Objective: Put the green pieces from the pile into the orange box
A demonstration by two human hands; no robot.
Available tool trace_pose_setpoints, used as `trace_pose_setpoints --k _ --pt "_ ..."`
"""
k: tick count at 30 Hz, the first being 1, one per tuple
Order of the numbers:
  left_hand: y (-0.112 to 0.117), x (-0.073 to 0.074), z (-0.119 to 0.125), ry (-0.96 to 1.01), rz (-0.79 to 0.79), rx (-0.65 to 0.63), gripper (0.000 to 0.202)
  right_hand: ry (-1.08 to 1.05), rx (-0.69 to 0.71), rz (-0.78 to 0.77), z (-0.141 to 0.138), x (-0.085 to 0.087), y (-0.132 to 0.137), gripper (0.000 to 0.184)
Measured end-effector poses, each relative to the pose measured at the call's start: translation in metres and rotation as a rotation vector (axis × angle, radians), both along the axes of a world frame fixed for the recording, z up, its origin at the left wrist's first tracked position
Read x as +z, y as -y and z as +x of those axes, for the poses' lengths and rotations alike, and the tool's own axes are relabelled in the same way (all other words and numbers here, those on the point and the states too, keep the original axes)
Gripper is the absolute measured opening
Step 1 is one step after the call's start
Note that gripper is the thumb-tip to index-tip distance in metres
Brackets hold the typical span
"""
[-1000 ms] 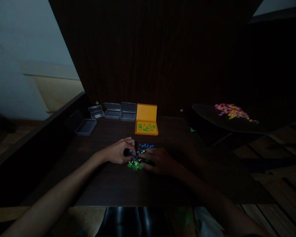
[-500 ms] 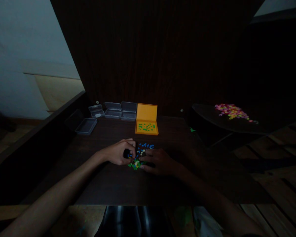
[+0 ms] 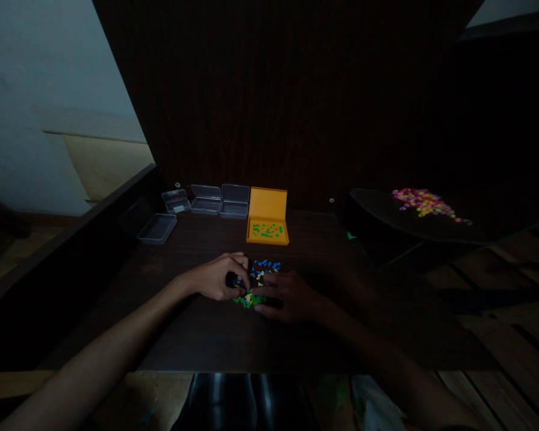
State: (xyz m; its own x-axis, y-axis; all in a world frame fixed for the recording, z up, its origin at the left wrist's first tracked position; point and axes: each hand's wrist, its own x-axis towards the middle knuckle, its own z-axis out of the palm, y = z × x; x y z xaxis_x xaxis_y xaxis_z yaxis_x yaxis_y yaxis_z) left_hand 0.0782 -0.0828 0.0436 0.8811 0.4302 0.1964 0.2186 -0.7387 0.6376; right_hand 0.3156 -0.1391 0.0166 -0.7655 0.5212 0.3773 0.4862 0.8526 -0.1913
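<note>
A loose pile of small coloured pieces (image 3: 260, 276) lies on the dark table (image 3: 233, 344), in front of the person and between the two hands. The spread is longer than it is wide: its long axis runs away from the person, with the far end leaning a little to the right. Blue pieces (image 3: 265, 263) make up the far end, pale pieces (image 3: 260, 284) lie along the middle, and green pieces (image 3: 247, 303) bunch at the near end. Single pieces point in mixed directions, and most are too small to read.

The left hand (image 3: 220, 278) comes in from the left with fingers curled, thumb and forefinger bent towards each other at the near part of the pile. The right hand (image 3: 291, 296) is half open, its fingers pointing left into the pieces. Whether either hand pinches a piece, I cannot tell.

Beyond the pile stands a yellow box (image 3: 269, 242), its lid (image 3: 268, 204) raised at the back and its tray longest from left to right, with green bits (image 3: 265, 235) inside. Open clear boxes (image 3: 234, 210) line up to its left. Over on the right, pink and yellow beads (image 3: 424, 203) are heaped on a dark shelf (image 3: 372, 206).
</note>
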Motion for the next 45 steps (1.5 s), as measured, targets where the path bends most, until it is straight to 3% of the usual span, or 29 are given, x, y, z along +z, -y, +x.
trace_pose_setpoints --k 17,31,45 --pt "-0.002 -0.002 0.0 -0.03 0.046 0.014 0.017 -0.099 -0.063 -0.001 0.008 -0.003 -0.003 0.027" --pt "-0.001 -0.006 0.005 -0.022 0.033 0.018 0.01 -0.058 -0.079 -0.081 0.012 0.006 -0.004 0.021" --pt "0.002 -0.008 0.006 -0.039 0.054 0.012 0.012 0.002 -0.1 -0.119 0.015 0.009 -0.006 0.028"
